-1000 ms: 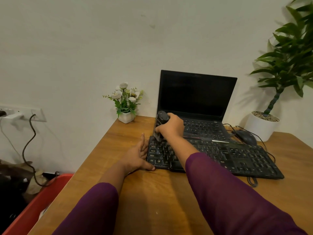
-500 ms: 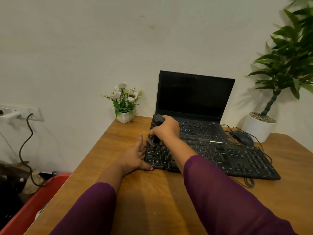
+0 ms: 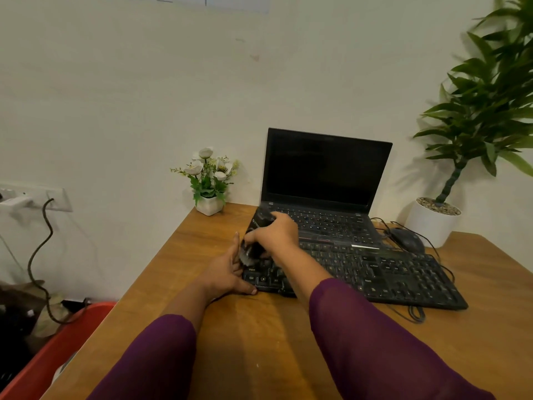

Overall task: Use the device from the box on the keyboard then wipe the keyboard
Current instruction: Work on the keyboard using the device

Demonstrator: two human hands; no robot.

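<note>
While on keyboard (image 3: 389,272), device (image 3: 259,223) in right hand (image 3: 277,235).

The right hand (image 3: 275,235) curls round the device (image 3: 260,220) (arm stretched forward); the left hand (image 3: 226,274) lies flat, fingers straight.

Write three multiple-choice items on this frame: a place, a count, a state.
1. The device in the right hand touches: A the mouse; B the wall socket; C the keyboard's left end.
2. Potted plants in view: A one; B two; C four.
3. The laptop is: A open, screen dark; B open, screen lit; C shut.
Answers: C, its tip sits on the leftmost keys; B, a small flower pot and a tall green plant; A, lid upright with a black screen.
</note>
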